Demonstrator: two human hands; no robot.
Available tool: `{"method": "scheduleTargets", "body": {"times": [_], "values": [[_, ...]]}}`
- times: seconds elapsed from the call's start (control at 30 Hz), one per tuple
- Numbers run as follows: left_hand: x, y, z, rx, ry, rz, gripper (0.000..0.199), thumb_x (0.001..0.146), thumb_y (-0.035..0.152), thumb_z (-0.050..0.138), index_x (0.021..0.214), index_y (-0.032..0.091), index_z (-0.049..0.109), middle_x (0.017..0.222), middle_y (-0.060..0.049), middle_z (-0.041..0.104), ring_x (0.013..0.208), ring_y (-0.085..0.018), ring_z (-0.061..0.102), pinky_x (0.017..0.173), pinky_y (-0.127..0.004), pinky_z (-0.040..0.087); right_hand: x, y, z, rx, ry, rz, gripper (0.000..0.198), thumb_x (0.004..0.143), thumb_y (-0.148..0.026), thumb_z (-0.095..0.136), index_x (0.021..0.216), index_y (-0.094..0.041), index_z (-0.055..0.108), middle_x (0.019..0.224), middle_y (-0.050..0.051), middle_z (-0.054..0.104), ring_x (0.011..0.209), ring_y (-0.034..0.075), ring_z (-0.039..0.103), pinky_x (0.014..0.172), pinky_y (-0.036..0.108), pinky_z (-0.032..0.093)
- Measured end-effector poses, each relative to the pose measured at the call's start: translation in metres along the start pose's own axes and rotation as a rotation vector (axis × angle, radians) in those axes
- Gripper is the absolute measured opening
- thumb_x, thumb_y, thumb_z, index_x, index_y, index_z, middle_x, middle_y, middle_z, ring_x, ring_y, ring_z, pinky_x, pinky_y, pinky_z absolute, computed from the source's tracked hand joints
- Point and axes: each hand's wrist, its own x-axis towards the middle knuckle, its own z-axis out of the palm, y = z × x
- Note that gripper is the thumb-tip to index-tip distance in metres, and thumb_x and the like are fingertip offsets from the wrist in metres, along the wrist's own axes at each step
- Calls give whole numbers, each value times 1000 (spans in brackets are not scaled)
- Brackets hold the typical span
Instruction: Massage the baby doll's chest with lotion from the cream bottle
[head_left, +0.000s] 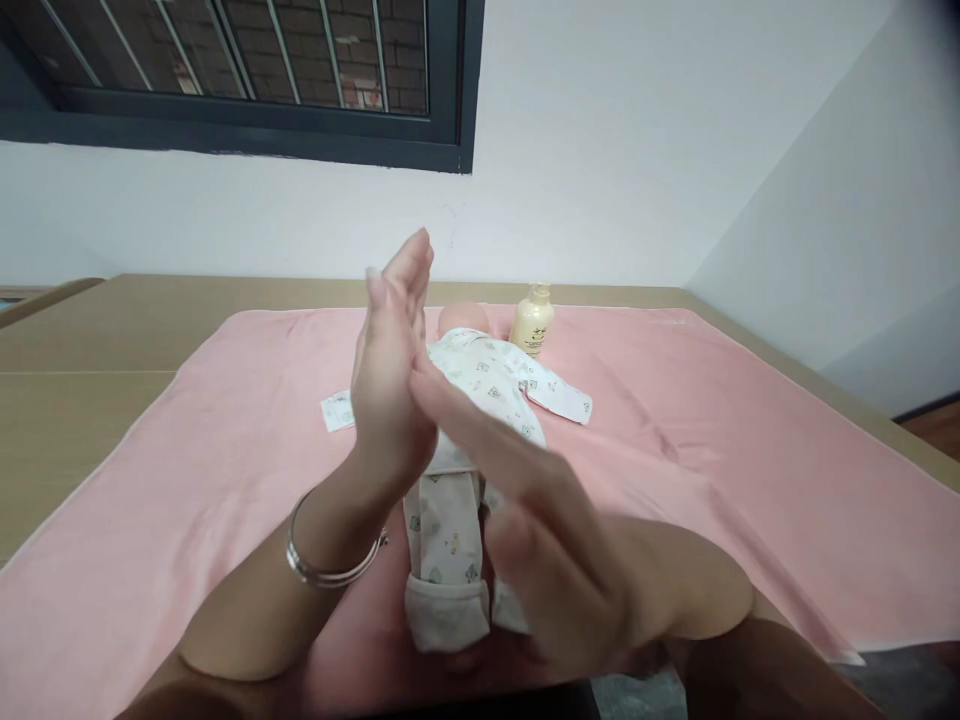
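My left hand (394,370) is raised with its fingers stretched upward, and a silver bangle circles its wrist. The fingertips of my right hand (555,530) press against the left palm; its fingers are straight and slightly blurred. No object shows in either hand. Behind and below them a baby doll (491,375) lies with its arms spread, its head toward the wall. It wears a white printed top and matching trousers (450,540) with turned-up cuffs. My hands cover part of its body. Beside its head stands a pale yellow bottle (532,322) with dark lettering.
A pink blanket (645,480) is spread over a wooden table (142,315), with some creases on the right. White wall (585,150) rises behind the table's far edge. A dark-framed window (300,135) with bars is at the upper left.
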Motion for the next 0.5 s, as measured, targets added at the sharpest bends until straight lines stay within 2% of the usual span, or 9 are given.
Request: {"method": "scheduleTargets", "body": {"times": [0.1, 0.17, 0.23, 0.3, 0.4, 0.5], "values": [[22, -39, 0, 66, 82, -46, 51, 104, 55, 24, 135, 28, 56, 150, -3, 54, 148, -22, 42, 127, -42, 32, 29, 27, -8, 28, 30, -22, 47, 106, -39, 39, 151, -29, 48, 149, -4, 55, 143, 21, 47, 124, 41, 40], [34, -75, -4, 224, 81, -61, 44, 104, 48, 32, 127, 23, 60, 142, -7, 61, 140, -22, 51, 121, -40, 40, 47, 53, -9, -122, 71, 77, 47, 104, -32, 39, 149, -24, 50, 145, 2, 59, 140, 24, 50, 120, 47, 43], [43, -111, -8, 381, 75, -96, 37, 103, 39, 36, 116, 19, 64, 129, -9, 68, 128, -22, 60, 114, -40, 46, 61, 83, -8, -318, 39, 203, 47, 101, -25, 40, 147, -21, 52, 142, 6, 61, 135, 26, 55, 116, 49, 45], [47, -141, -14, 522, 80, -166, 34, 100, 30, 37, 113, 16, 65, 125, -12, 69, 122, -24, 62, 112, -42, 47, 70, 111, -7, -512, -30, 293, 47, 99, -18, 40, 144, -11, 54, 144, 13, 59, 137, 27, 53, 118, 46, 42], [48, -167, -20, 679, 31, -166, 36, 95, 20, 38, 117, 14, 66, 128, -13, 69, 123, -26, 62, 113, -44, 45, 74, 142, -2, -680, -135, 379, 47, 97, -11, 36, 140, -4, 56, 147, 18, 54, 141, 27, 47, 121, 40, 36], [48, -173, -22, 776, -23, -133, 41, 92, 15, 38, 121, 11, 66, 133, -14, 67, 127, -26, 59, 115, -43, 44, 71, 159, 3, -770, -225, 374, 47, 96, -8, 35, 137, -5, 58, 147, 18, 55, 142, 27, 46, 120, 39, 35]]}}
